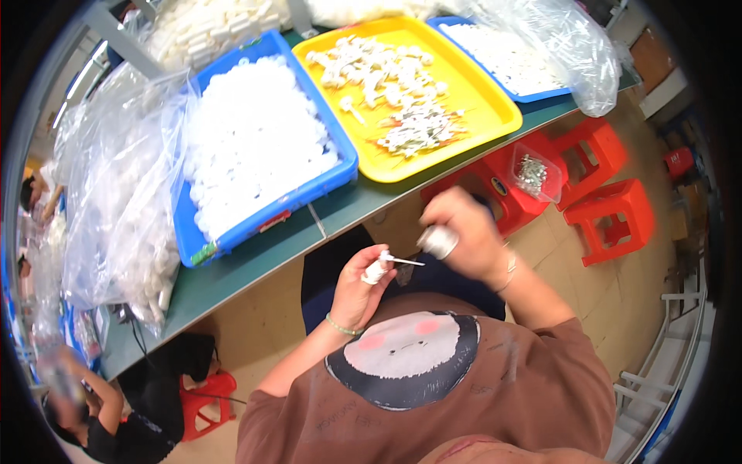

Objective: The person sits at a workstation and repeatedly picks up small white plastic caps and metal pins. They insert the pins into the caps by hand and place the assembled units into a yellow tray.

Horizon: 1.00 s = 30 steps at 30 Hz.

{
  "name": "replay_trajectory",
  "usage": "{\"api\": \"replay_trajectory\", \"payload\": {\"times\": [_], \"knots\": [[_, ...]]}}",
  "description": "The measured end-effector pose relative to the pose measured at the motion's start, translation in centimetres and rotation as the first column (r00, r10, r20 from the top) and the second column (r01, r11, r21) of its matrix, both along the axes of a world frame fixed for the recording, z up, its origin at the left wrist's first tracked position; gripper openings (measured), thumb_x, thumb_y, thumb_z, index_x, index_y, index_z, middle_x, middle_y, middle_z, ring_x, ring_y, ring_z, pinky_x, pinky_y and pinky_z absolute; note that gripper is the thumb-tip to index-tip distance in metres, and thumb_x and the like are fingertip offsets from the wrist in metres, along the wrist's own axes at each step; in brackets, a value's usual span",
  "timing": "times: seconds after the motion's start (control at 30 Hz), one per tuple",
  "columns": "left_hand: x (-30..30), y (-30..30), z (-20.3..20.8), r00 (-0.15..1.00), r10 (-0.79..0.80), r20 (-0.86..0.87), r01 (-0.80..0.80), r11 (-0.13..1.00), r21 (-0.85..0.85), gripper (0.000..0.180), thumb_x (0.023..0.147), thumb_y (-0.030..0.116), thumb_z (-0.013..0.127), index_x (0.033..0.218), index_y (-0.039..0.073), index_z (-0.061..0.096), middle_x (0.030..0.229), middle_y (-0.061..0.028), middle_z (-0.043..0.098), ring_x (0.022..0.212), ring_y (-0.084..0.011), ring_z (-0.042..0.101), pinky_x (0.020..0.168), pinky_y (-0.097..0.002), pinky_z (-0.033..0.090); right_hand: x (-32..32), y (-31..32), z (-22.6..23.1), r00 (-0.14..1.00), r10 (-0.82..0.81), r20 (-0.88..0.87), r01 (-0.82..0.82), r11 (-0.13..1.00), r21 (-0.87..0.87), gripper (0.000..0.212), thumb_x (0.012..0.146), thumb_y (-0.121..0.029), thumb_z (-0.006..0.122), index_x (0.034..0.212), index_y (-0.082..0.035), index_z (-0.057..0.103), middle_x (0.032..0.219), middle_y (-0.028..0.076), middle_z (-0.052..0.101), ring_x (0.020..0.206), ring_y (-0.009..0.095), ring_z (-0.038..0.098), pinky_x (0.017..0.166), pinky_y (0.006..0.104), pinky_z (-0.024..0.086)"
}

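Note:
My left hand (357,292) is raised in front of my chest, its fingers closed on a small white plastic piece (385,255). From that piece a thin pale rod (408,262) points to the right. White wrapping (375,272) covers one of the fingers there. To the right of the rod, apart from it, my right hand (473,236) is bent and smeared by motion. Something white (439,242) shows at its fingers; whether it is wrapping or a part I cannot make out. Beyond both hands, a yellow tray (487,116) holds white rod-like pieces and a heap with reddish wires.
A blue tray (340,164) of white parts stands left of the yellow one, beside a clear plastic bag (116,193). Another blue tray (541,97) is at the far right. Red stools (610,224) stand on the floor, one bearing a clear tub (535,174). A person (116,410) sits at left.

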<state>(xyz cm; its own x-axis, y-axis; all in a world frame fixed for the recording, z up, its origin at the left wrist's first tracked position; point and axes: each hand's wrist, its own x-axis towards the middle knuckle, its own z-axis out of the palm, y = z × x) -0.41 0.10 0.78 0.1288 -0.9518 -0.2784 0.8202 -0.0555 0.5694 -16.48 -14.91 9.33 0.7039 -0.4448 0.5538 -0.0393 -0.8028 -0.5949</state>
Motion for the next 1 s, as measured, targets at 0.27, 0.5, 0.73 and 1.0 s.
{"api": "replay_trajectory", "payload": {"times": [0.27, 0.5, 0.73, 1.0], "knots": [[0.1, -0.6, -0.3, 0.997, -0.005, -0.072, -0.004, 0.993, -0.114, 0.022, 0.091, 0.010, 0.061, 0.112, 0.008, 0.053, 0.108, -0.0028, 0.057, 0.094, -0.0104, 0.060, 0.085, -0.0259, 0.053, -5.3, -22.8, 7.1, 0.762, -0.569, -0.309, 0.483, 0.818, -0.314, 0.023, 0.077, -0.003, 0.055, 0.097, -0.002, 0.067, 0.096, 0.017, 0.067, 0.091, 0.031, 0.064, 0.080, 0.0362, 0.049], [0.3, -0.8, 0.3, 0.996, 0.005, -0.088, -0.014, 0.995, -0.095, 0.025, 0.092, 0.011, 0.059, 0.115, 0.009, 0.052, 0.120, -0.0093, 0.058, 0.098, -0.0144, 0.063, 0.087, -0.0277, 0.054, -4.8, -25.8, 6.1, 0.718, -0.514, -0.469, 0.457, 0.857, -0.240, 0.016, 0.075, -0.005, 0.062, 0.088, -0.002, 0.070, 0.084, 0.018, 0.068, 0.081, 0.029, 0.066, 0.076, 0.0359, 0.051], [0.2, -0.7, 0.1, 0.993, -0.002, -0.118, -0.011, 0.993, -0.115, 0.024, 0.093, 0.011, 0.058, 0.115, 0.010, 0.051, 0.117, -0.0092, 0.059, 0.097, -0.0153, 0.064, 0.086, -0.0279, 0.055, -5.7, -25.1, 5.1, 0.788, -0.532, -0.310, 0.478, 0.846, -0.238, 0.018, 0.074, -0.005, 0.063, 0.091, -0.002, 0.069, 0.089, 0.016, 0.068, 0.085, 0.029, 0.064, 0.079, 0.0353, 0.049], [0.3, -0.1, 0.0, 0.993, 0.003, -0.118, -0.018, 0.993, -0.121, 0.026, 0.092, 0.010, 0.058, 0.117, 0.008, 0.050, 0.118, -0.0122, 0.058, 0.099, -0.0165, 0.063, 0.089, -0.0290, 0.053, -3.3, -25.1, 7.2, 0.613, -0.579, -0.538, 0.366, 0.811, -0.456, 0.017, 0.074, -0.006, 0.064, 0.090, -0.002, 0.068, 0.083, 0.015, 0.067, 0.080, 0.029, 0.064, 0.074, 0.0361, 0.050]]}}
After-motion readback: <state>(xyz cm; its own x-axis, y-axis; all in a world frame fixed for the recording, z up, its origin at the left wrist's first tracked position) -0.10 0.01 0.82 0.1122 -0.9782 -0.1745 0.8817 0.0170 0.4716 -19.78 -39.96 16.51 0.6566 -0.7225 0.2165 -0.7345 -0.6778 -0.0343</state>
